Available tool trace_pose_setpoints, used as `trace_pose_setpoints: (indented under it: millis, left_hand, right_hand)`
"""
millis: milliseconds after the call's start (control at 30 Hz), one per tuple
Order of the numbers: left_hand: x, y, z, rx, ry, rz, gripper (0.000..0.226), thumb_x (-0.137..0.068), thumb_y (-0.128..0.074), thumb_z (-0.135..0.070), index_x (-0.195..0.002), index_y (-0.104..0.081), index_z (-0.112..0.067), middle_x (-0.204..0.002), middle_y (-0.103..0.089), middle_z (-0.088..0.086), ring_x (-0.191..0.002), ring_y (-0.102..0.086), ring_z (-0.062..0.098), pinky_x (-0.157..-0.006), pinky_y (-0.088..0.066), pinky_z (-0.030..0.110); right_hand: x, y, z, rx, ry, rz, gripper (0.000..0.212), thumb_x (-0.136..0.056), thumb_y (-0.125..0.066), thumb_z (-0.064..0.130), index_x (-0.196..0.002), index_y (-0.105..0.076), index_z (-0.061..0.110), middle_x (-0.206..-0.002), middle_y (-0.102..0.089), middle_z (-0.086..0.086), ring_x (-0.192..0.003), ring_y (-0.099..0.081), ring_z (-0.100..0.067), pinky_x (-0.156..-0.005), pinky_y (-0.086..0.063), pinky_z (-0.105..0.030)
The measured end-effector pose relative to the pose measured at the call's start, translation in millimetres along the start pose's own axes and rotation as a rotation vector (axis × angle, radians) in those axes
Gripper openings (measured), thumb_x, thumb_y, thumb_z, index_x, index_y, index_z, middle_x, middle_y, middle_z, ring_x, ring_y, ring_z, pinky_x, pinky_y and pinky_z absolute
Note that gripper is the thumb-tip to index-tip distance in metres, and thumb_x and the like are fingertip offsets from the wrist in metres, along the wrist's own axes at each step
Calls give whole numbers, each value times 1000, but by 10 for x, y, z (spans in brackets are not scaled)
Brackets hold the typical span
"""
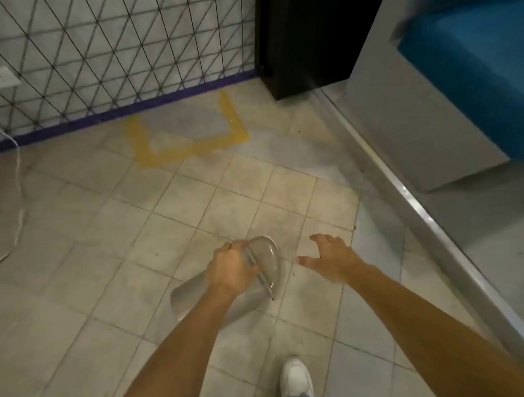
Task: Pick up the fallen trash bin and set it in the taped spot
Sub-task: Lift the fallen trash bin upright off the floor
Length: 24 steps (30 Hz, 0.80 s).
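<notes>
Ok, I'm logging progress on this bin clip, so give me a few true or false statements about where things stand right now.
1. The left hand has a grip on the trash bin near its rim. True.
2. The right hand also holds the bin. False: it is open beside the bin, not touching it.
3. The bin already stands inside the yellow taped spot. False: it is on the tiles well short of the tape.
4. The taped spot lies against the wire-mesh wall. True.
5. A white shoe shows at the bottom of the view. True.
</notes>
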State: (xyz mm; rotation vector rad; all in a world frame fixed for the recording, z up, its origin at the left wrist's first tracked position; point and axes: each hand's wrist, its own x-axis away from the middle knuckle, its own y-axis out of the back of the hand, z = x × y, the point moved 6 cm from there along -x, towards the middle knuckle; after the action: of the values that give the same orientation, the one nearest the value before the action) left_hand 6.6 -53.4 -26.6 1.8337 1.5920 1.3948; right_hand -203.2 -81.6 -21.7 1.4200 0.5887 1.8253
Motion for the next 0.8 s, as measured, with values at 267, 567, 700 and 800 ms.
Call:
trace_pose_setpoints:
  millis: [267,567,700,800]
  left_hand:
    - [-815,-1093,668,162,23,0,60,-73,-74,-39,-125,-51,-19,-121,-60,9,-110,-56,24,-85,-45,30]
    - [-1307,-1780,941,207,13,-103,82,-72,-75,-38,-138,-35,-11,-122,-60,10,-111,-56,29,-83,-46,33]
    - [-1333,-1840,899,258,40,-114,74,-71,-74,-29,-134,-39,-10,-110,-66,11,-100,-61,27,-70,-44,27]
    - [-1339,-1847,853,354,55,-116,66,-69,-73,-16,-128,-45,-6,-106,-67,13,-93,-65,27,-69,-48,27]
  right_hand:
    - [-1098,-1076,-316,-274,-13,-5,66,-89,-52,44,-145,-28,18,-150,-34,-7,-135,-34,-25,-106,-30,-33]
    - [-1813,-1866,-460,-415,-16,11,66,-91,-50,40,-147,-24,16,-151,-34,-10,-135,-37,-27,-106,-32,-34]
    - [-1890,-1982,-462,-464,-23,2,54,-95,-43,31,-145,-29,15,-141,-47,-11,-124,-48,-25,-88,-38,-26]
    - [-1901,-2014,-445,-518,-23,-22,51,-96,-41,29,-144,-29,15,-135,-53,-10,-113,-53,-23,-83,-37,-26]
